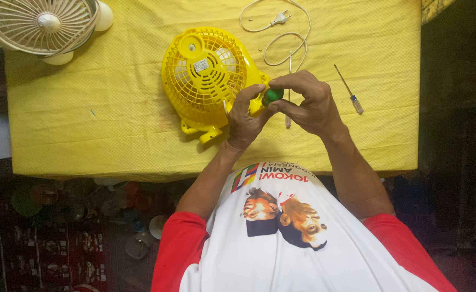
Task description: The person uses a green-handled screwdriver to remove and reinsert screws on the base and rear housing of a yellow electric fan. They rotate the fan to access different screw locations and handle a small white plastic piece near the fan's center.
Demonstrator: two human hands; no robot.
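Observation:
A yellow plastic fan housing (205, 75) lies grille-up on the table with the yellow cloth (113, 108). Just right of the housing, both my hands meet around a small green round part (273, 96). My left hand (245, 116) pinches it from below-left with fingers touching the housing's edge. My right hand (308, 103) curls over it from the right. Most of the green part is hidden by my fingers.
A white fan grille (40, 24) sits at the table's far left corner. A white power cord with plug (281, 27) loops at the back. A thin screwdriver with a blue handle (349, 89) lies to the right, another slim tool (289, 116) under my hands. Clutter fills the dark floor at left.

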